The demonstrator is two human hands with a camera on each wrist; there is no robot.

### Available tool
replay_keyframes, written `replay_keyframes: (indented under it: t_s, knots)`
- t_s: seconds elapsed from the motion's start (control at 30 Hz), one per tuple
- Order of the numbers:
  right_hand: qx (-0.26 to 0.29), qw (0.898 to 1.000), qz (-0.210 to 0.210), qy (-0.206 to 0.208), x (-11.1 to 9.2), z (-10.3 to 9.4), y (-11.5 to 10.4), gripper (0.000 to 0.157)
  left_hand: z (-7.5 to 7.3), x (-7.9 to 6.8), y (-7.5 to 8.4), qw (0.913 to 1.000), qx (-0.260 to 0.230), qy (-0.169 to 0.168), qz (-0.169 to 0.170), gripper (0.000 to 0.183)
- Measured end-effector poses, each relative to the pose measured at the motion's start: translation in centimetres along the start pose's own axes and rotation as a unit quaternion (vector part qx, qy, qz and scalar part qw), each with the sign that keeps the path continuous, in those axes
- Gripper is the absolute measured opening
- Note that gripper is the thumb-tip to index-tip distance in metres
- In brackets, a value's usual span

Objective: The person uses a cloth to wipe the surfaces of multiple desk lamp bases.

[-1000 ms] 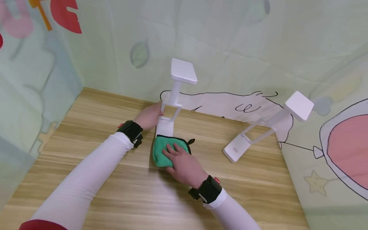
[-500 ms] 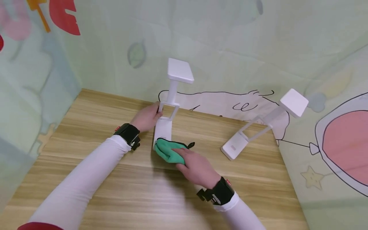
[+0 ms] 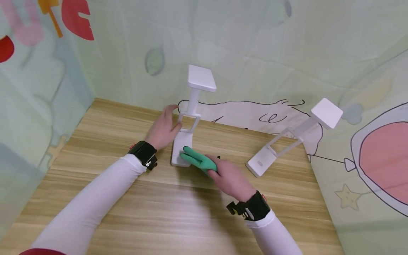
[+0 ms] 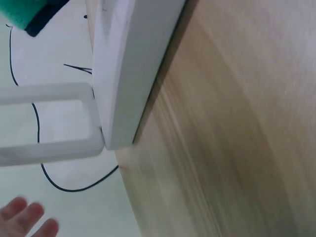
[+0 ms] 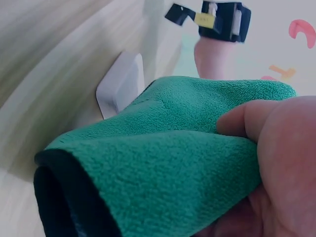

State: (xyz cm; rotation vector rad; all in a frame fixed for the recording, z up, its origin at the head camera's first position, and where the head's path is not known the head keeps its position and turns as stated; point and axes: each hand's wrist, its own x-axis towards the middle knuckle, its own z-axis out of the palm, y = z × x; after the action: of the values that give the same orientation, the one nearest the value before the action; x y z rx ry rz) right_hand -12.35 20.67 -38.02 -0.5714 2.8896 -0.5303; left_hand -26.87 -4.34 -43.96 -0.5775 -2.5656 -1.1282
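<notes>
Green cloth (image 3: 202, 162) shifted right; lamp base (image 3: 181, 143) more exposed.

Pale green cartoon-printed backdrop (image 3: 242, 42) behind wood-grain tabletop (image 3: 153, 216); pink balloon print (image 3: 387, 156) at right.

A printed backdrop (image 3: 242, 42) rises behind the rightmost lamp (image 3: 302, 128).

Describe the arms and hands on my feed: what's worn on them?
The left hand and right hand are bare, without gloves. White sleeves reach black wristbands, each with a small red tag and a black device; a yellow label shows on the left one. Red cloth shows farther up the left arm.
</notes>
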Motion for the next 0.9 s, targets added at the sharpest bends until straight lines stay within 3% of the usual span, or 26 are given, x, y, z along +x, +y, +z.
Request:
replay_keyframes:
  t_s: [0.1, 0.2, 0.27, 0.37, 0.47, 0.53, 0.67, 0.8, 0.9]
  knots:
    - [0.000, 1.000, 0.014, 0.014, -0.5, -0.6, 0.6, 0.041, 0.2, -0.3, 0.7, 0.9935, -0.032, 0.101, 0.042, 0.050]
    - [-0.007, 0.999, 0.020, 0.030, -1.0, -1.4, 1.2, 0.041, 0.2, -0.5, 1.6, 0.9720, -0.052, 0.204, 0.105, 0.035]
    - [-0.008, 0.999, 0.023, 0.042, -1.3, -2.0, 1.6, 0.041, 0.0, -0.6, 2.7, 0.9549, -0.054, 0.246, 0.158, 0.023]
    - [-0.007, 0.998, 0.026, 0.062, -1.9, -2.9, 2.3, 0.041, -0.1, -0.7, 4.4, 0.9284, -0.039, 0.268, 0.254, 0.013]
    - [-0.007, 0.996, 0.034, 0.078, -2.5, -3.7, 2.6, 0.038, 0.0, -0.6, 6.2, 0.9113, -0.029, 0.244, 0.331, 0.011]
    - [-0.004, 0.995, 0.044, 0.084, -2.9, -4.0, 2.7, 0.036, 0.4, -0.3, 7.2, 0.9112, -0.033, 0.212, 0.352, 0.012]
    - [0.002, 0.995, 0.056, 0.086, -3.6, -4.6, 2.8, 0.030, 1.6, 0.9, 8.8, 0.9375, -0.055, 0.112, 0.325, 0.013]
    - [-0.007, 0.994, 0.059, 0.091, -4.1, -5.1, 3.1, 0.021, 3.3, 3.0, 9.9, 0.9680, -0.064, -0.005, 0.243, 0.019]
    - [-0.018, 0.994, 0.065, 0.089, -4.4, -5.4, 3.1, 0.020, 4.8, 4.8, 10.3, 0.9763, -0.072, -0.081, 0.187, 0.025]
